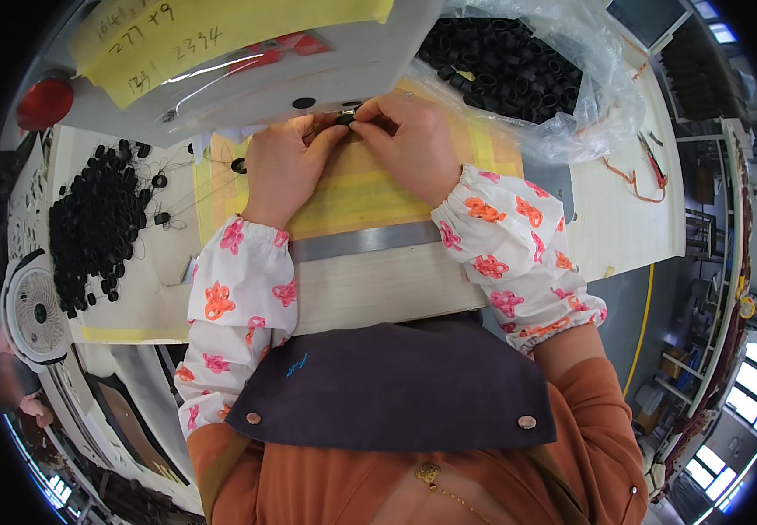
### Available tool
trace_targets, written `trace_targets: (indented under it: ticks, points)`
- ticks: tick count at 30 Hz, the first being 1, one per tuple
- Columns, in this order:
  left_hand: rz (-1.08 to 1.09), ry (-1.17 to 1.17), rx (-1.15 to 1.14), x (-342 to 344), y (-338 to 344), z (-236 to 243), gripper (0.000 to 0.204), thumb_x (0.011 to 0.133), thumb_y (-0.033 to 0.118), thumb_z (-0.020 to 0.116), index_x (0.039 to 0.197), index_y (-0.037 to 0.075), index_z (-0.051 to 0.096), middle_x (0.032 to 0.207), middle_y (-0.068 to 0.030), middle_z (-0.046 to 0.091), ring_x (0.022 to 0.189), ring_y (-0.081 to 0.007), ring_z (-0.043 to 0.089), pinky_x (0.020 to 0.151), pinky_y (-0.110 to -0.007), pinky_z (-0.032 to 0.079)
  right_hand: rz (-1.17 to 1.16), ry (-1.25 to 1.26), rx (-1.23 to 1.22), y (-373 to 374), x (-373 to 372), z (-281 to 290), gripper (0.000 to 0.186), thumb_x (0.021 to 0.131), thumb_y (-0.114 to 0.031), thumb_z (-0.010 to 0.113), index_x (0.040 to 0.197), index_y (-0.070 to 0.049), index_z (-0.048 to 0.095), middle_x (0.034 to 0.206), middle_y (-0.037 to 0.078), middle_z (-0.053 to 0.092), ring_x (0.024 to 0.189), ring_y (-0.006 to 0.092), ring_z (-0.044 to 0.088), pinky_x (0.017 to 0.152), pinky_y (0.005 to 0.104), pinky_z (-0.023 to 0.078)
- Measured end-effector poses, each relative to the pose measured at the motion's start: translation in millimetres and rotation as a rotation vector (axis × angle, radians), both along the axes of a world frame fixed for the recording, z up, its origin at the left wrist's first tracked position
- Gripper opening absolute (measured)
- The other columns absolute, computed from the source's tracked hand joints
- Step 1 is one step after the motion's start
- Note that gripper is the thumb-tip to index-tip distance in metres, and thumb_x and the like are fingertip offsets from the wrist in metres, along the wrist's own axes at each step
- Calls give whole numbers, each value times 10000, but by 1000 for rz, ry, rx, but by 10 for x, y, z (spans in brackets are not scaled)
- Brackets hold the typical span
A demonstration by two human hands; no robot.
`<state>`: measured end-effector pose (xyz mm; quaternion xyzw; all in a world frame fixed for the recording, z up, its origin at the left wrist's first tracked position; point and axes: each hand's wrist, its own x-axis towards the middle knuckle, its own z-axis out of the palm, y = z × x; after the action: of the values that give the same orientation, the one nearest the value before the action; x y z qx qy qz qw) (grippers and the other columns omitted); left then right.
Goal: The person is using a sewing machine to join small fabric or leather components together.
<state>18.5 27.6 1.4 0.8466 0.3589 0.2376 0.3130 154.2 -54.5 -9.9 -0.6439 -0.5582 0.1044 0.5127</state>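
Note:
Under the pale sewing machine head (247,92), my left hand (284,166) and my right hand (411,144) meet with fingertips almost touching. Pinched between them is a small black fabric ring (344,119), mostly covered by the fingers. Both hands are closed on it, thumbs toward me. The needle area just beyond is largely hidden. Beside my left wrist, another small black ring (238,165) hangs on thin threads. A heap of black rings (103,219) with loose threads lies farther left.
A clear plastic bag (610,109) full of black rings sits at the back right. Red-handled thread snips (655,164) and an orange cord (627,182) lie right of it. Yellow tape (352,201) and a metal strip (365,241) cross the table. A white fan (39,308) stands left.

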Motion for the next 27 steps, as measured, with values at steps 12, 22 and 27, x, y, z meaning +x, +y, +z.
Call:
trace_targets:
  ticks: [12,22,27]
  points:
    - [59,17,10,40,30,-56,267,756,342,592,819,95,671,619,-88,609,558,-254,572,524,-331,436,-82,-47,5,45,2,-38,70,707,-48,621,754,-1,599,664,133,594,578,256,570,521,318,441]
    - [5,-36,36,26,116,-119,266,767,347,585,843,104,662,652,-67,617,573,-231,575,532,-310,435,-94,-142,-20,63,12,-12,73,721,-48,608,767,9,612,671,139,610,592,255,598,538,306,465]
    - [9,63,-10,3,112,-41,258,774,357,580,846,123,662,652,-42,618,583,-202,580,539,-294,432,-111,-205,-55,70,9,13,63,710,-74,598,723,-16,576,680,134,584,605,303,568,539,367,452]
